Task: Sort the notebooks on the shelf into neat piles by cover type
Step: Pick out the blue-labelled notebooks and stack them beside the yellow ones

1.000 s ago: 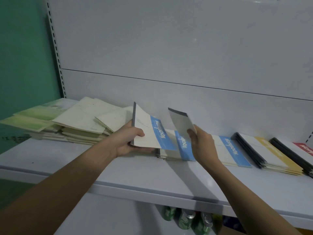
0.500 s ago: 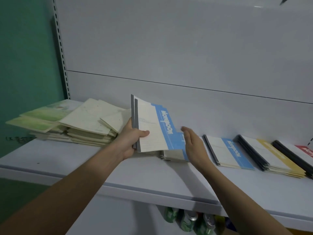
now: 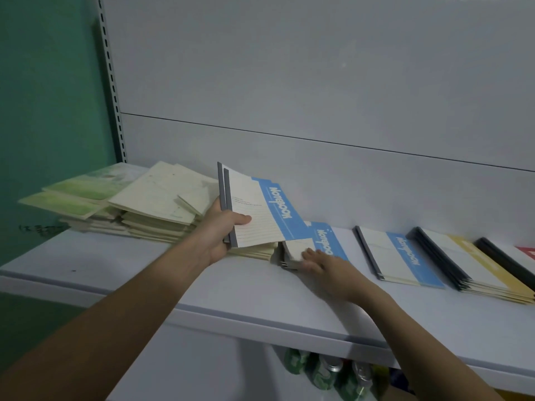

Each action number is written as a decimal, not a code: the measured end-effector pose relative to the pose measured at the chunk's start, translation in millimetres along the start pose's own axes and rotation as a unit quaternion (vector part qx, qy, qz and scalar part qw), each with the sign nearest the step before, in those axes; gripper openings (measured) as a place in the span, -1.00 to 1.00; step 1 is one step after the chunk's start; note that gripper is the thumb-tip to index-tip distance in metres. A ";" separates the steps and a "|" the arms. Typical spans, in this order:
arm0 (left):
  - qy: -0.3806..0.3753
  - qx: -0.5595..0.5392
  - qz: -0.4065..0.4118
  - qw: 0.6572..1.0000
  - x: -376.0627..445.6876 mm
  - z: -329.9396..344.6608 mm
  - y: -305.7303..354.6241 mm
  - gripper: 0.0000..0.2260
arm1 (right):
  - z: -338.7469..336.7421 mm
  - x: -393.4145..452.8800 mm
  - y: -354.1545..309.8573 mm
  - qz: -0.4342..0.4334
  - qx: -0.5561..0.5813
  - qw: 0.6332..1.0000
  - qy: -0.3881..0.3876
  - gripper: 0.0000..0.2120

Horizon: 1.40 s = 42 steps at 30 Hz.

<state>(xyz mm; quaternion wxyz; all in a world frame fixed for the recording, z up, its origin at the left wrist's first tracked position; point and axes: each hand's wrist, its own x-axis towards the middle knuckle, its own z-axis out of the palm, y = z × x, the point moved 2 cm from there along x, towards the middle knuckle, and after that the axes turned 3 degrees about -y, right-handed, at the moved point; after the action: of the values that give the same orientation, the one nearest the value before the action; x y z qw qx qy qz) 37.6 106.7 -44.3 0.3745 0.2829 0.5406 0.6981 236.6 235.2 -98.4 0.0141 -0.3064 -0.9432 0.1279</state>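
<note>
Two blue-banded notebooks (image 3: 254, 209) stand tilted in our left hand (image 3: 215, 235), thumb clamped over the front cover, fingers hidden behind. Our right hand (image 3: 327, 270) reaches low, its fingers (image 3: 308, 254) lifting the corner of a blue-banded pile (image 3: 321, 244) on the shelf (image 3: 202, 287) (grip unclear). Further right lie three more piles: blue (image 3: 402, 256), yellow (image 3: 469, 261), red (image 3: 518, 256).

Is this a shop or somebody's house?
Probably a shop. The white metal shelf hangs on a slotted upright, many identical blue notebooks lie in piles, and drink cans sit on the shelf below.
</note>
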 end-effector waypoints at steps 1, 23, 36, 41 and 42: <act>0.002 -0.001 -0.004 1.000 0.9 1.5 -1.4 -0.55 | -1.6 1.7 5.1 0.018 0.038 0.998 0.042 -0.70; -0.027 0.058 -0.007 0.998 8.3 149.7 -62.7 -0.71 | -36.3 -52.9 47.9 -0.104 0.092 0.967 0.215 -0.61; -0.034 0.150 -0.049 0.987 50.0 247.7 -125.3 -0.52 | -31.7 -53.6 194.6 0.194 0.424 0.836 0.289 -0.47; -0.034 0.457 -0.026 0.888 74.5 282.3 -154.9 -0.44 | -28.2 -36.5 212.7 0.239 0.145 0.929 0.244 -0.61; -0.039 0.492 -0.017 0.870 73.3 286.1 -162.0 -0.50 | -22.2 -33.5 214.1 0.246 0.099 0.938 0.222 -0.63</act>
<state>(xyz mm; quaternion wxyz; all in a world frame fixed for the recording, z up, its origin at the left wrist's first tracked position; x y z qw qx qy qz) 260.6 344.7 -128.6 0.2189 0.4482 0.8040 0.3238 389.1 387.8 -128.7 0.2218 -0.5462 -0.7939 0.1491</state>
